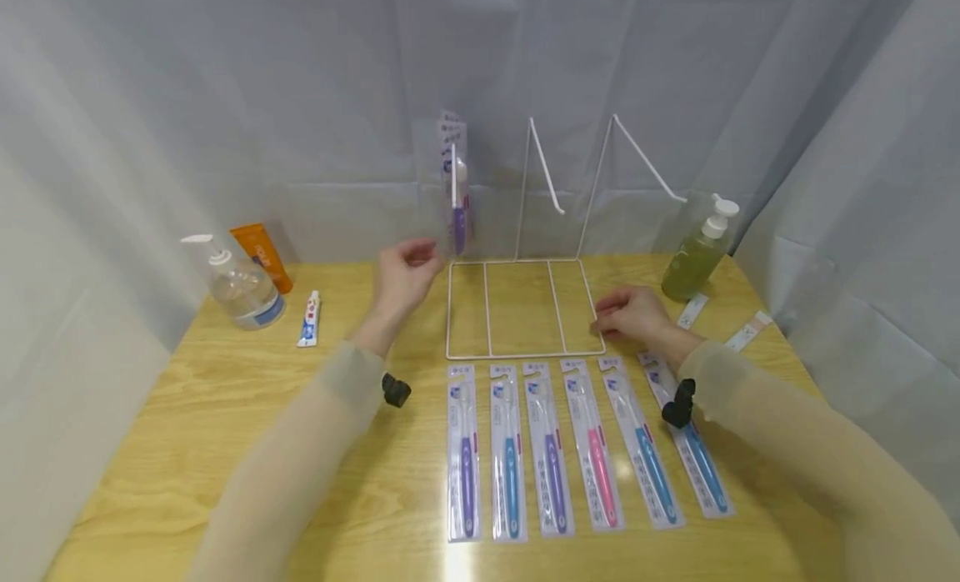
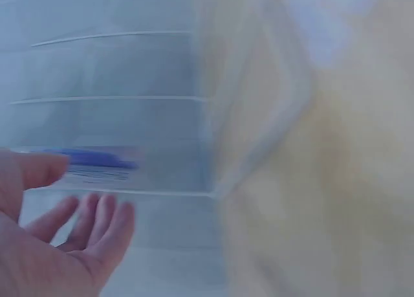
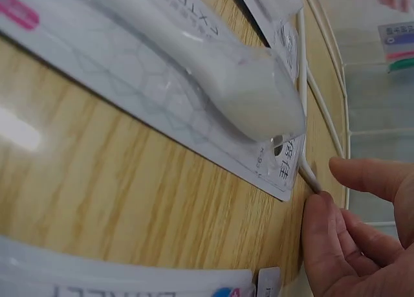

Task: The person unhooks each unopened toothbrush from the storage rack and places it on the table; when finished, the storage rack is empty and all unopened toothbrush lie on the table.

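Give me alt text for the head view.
A bare left hand and right hand flank a white wire rack on a yellow wooden table. Plastic-packaged toothbrushes hang from its left hook, the front handle purple; six more, purple, blue and pink, lie before it.

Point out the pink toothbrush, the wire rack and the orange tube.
Pink toothbrush (image 1: pixel 600 472), head view: its handle.
Wire rack (image 1: pixel 527 355), head view: base's front bar.
Orange tube (image 1: pixel 266 255), head view: middle of its body.
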Demonstrator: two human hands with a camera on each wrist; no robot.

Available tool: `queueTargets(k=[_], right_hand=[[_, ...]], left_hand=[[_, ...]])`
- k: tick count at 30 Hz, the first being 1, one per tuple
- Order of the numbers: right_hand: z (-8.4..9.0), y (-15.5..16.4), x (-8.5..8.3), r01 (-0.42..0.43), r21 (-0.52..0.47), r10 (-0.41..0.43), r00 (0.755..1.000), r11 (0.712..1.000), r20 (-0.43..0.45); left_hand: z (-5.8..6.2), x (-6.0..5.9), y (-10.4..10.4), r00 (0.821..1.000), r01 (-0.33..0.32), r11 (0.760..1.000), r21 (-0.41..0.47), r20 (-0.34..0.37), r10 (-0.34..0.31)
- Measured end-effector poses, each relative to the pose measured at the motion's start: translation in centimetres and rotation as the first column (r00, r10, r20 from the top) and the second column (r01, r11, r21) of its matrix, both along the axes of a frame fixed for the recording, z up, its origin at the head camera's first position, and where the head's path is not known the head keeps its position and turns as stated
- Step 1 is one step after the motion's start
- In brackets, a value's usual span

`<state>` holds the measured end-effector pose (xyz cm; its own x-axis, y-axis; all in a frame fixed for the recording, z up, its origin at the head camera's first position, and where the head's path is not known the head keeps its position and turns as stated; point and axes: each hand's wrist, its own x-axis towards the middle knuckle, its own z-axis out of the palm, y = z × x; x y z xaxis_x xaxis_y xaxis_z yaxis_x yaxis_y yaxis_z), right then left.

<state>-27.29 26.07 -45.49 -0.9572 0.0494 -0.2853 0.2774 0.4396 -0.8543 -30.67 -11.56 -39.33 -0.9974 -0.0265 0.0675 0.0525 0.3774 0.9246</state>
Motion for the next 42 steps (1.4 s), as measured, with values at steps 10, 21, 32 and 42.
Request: queueTargets(k=[10,21,32,42], right_hand=[[0.2,-0.1,-0.5,-0.036,0.094,0.034,0.999,0.995,0.025],[0.3,-0.1,-0.2,-0.057,0.114,0.056,0.998,0.992,0.012],[0.2,0.2,-0.4,-0.059,0.117,0.06,0.998,0.991,-0.006],[0.0,0.5,-0.5,-0.071,0.116,0.073,0.997,0.991,-0.015]], left_hand=[[5.1,-1.9,2.0,0.974,-0.056,0.968,0.243,-0.198,0.106],[4.8,-2.9,3.7,0.949,-0.094,0.974,0.205,-0.277,0.149],[5.5,-2.1,5.1,0.945,0.055,0.979,0.197,-0.326,0.012],[5.3,0.4,4.6,0.973,0.216,0.945,0.246,-0.133,-0.188]])
